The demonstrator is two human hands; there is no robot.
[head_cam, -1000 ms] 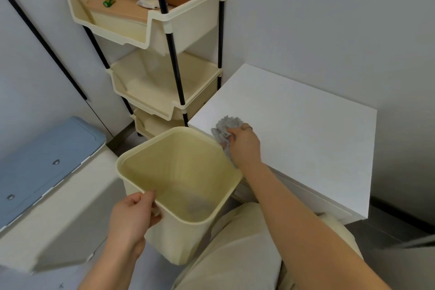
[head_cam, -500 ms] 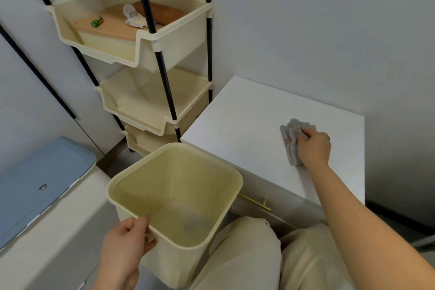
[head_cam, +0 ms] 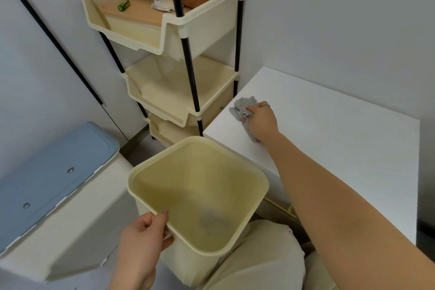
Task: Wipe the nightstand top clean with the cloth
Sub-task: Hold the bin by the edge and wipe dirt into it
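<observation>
The white nightstand top (head_cam: 341,134) fills the right side of the view, set against the wall. A crumpled grey cloth (head_cam: 243,107) lies pressed on it near the left edge, under my right hand (head_cam: 262,120), which grips it. My left hand (head_cam: 141,242) holds the near rim of a cream plastic bin (head_cam: 256,198), kept just below the nightstand's front left corner. Something grey lies at the bottom of the bin.
A cream three-tier shelf rack (head_cam: 179,30) on black poles stands left of the nightstand; its top tray holds a green battery (head_cam: 124,4), a white rag and a brown roll. A white box with a blue lid (head_cam: 47,172) sits at the lower left.
My right hand has swept the cloth from the right part of the nightstand top back toward its left edge. My left hand keeps hold of the bin.
</observation>
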